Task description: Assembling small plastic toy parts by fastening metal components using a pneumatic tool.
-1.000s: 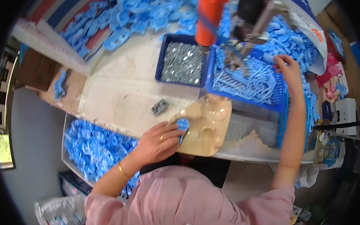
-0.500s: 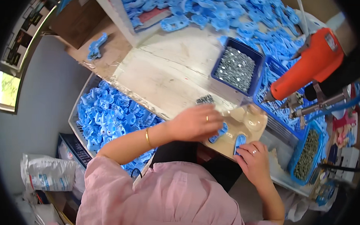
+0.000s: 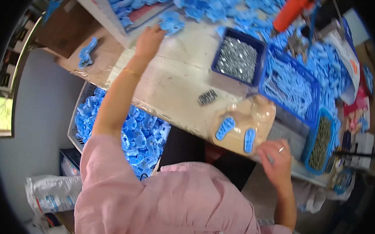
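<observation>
My left hand [image 3: 150, 41] reaches to the far left of the table, its fingers closed at the near edge of a blurred blue plastic part [image 3: 172, 23]. Beside the front edge sits a beige moulded holder [image 3: 243, 112]. Two small blue sole-shaped pieces lie in it: a left one [image 3: 225, 128], tilted, and a right one [image 3: 249, 140], nearly straight. Just right of that second piece is my right hand [image 3: 276, 159], loosely curled, thumb apart from the fingers and nothing visible in it. A small pile of screws [image 3: 207, 97] lies left of the holder.
A dark blue bin of shiny metal pieces [image 3: 238, 58] stands behind the holder, beside a blue basket of thin blue parts [image 3: 289, 84]. Further right is a tray of screws [image 3: 321, 143]. An orange power screwdriver [image 3: 290, 15] hangs above. A crate of blue parts [image 3: 138, 133] sits at left.
My left hand has gone from the holder to the far blue part. My right hand has let go of the right sole piece and drawn back. The view has shifted too.
</observation>
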`<control>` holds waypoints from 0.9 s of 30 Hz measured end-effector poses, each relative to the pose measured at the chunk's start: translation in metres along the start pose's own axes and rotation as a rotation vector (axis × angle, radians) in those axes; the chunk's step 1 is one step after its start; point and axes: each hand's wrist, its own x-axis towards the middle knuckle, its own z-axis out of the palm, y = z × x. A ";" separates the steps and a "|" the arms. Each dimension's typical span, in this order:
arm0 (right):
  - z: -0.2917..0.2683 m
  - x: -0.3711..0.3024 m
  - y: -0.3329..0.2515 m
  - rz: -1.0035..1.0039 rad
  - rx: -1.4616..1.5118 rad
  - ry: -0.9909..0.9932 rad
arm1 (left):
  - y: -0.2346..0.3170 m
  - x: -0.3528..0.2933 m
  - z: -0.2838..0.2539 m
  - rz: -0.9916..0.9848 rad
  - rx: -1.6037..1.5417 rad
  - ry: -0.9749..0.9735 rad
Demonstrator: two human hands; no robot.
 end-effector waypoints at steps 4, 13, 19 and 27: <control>-0.017 0.000 0.004 0.104 0.048 0.121 | 0.065 -0.061 -0.072 0.056 -0.303 0.316; -0.010 0.023 -0.021 -0.071 0.031 0.318 | 0.220 -0.141 -0.130 0.483 -0.790 0.082; 0.042 0.027 -0.020 -0.095 0.031 0.070 | 0.237 -0.140 -0.102 0.503 -0.876 -0.049; 0.057 0.020 -0.003 -0.168 -0.112 -0.068 | 0.230 -0.144 -0.099 0.253 -0.946 -0.165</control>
